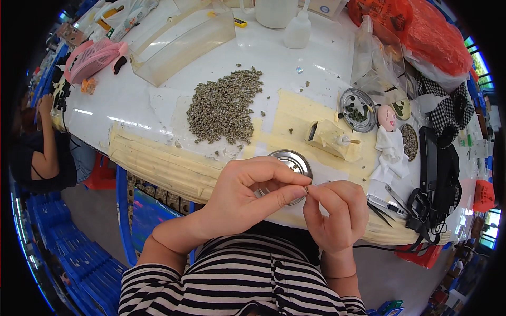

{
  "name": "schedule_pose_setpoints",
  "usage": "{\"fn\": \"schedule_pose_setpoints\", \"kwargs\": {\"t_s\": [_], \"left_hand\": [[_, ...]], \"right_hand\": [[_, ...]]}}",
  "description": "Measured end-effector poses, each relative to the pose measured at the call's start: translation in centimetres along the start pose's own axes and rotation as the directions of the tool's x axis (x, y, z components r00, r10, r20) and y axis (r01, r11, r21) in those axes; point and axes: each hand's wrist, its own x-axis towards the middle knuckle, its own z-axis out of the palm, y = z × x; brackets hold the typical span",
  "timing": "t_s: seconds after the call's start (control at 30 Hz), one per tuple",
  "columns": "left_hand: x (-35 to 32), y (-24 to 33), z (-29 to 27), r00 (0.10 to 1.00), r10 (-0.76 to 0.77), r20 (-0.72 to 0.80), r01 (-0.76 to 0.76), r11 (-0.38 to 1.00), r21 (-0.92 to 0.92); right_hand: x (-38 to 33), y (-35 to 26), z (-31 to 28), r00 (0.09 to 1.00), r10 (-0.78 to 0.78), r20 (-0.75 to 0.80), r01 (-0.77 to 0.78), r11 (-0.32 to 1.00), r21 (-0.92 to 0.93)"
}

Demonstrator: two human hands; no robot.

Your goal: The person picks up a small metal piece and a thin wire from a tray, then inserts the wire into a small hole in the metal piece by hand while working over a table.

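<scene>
Fingertips of my left hand (247,192) and my right hand (338,213) meet above the table's near edge, both closed in a pinch. Between them is a tiny metallic piece (307,190), too small to make out fully. Just behind and partly under my left hand sits a round steel dish (301,159); my fingers hide much of its inside. Beyond it, a large heap of small metallic parts (221,108) is spread on the white table. To the right of the dish stands a block wrapped in cream tape (332,138).
At right lie a steel dish with dark bits (359,109), white tissue (391,155), tweezers (396,196) and a black strap (445,179). Clear plastic trays (182,47) and a white squeeze bottle (298,31) stand at the back. A person (45,142) sits at far left.
</scene>
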Motion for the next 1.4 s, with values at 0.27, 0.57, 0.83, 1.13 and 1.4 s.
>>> {"fn": "schedule_pose_setpoints", "kwargs": {"t_s": [0.27,0.57,0.83,1.13,1.4], "left_hand": [[0.5,1.0,-0.7,0.992,-0.105,0.067,0.110,0.992,-0.066],[1.3,0.2,-0.8,0.904,0.428,0.001,-0.375,0.792,0.482],[2.1,-0.6,-0.4,0.776,0.631,-0.013,-0.477,0.600,0.642],[2.0,-0.7,-0.6,0.767,0.642,0.001,-0.487,0.581,0.652],[2.1,-0.7,-0.5,0.754,0.657,0.005,-0.507,0.576,0.641]], "right_hand": [[0.2,0.4,-0.9,0.996,-0.079,0.050,0.075,0.994,0.077],[1.3,1.0,-1.8,0.959,0.283,-0.001,-0.281,0.953,0.110],[3.4,3.7,-1.8,0.926,0.367,-0.092,-0.377,0.913,-0.156],[3.3,3.5,-1.8,0.926,0.361,-0.114,-0.372,0.923,-0.097],[2.2,1.4,-1.8,0.859,0.496,-0.128,-0.385,0.790,0.478]]}}
